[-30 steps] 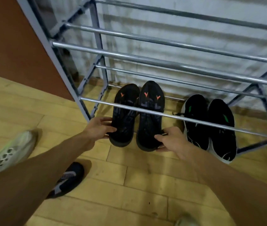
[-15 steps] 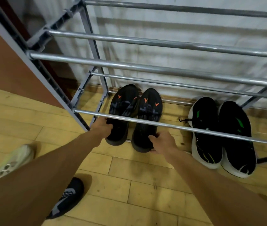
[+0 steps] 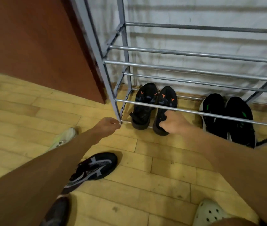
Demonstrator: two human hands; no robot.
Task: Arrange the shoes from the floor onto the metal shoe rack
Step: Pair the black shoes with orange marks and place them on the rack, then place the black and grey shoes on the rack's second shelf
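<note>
The pair of black sneakers with orange marks (image 3: 155, 106) sat on the bottom tier of the grey metal shoe rack (image 3: 194, 111), beside a black pair with green marks (image 3: 227, 118). My right hand (image 3: 175, 122) gripped the heel of the right-hand orange-marked shoe, while my left hand (image 3: 108, 126) hung empty and loosely curled by the rack's corner post. On the yellow wooden floor (image 3: 145, 160) lay a black-and-grey knit sneaker (image 3: 95, 167), a pale green sneaker (image 3: 64, 137) and a white perforated clog (image 3: 209, 212).

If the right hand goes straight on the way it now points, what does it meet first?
The right hand already touches the heel of the right orange-marked shoe. Straight on, it would likely push that shoe deeper under the front bar; depth is unclear.
</note>
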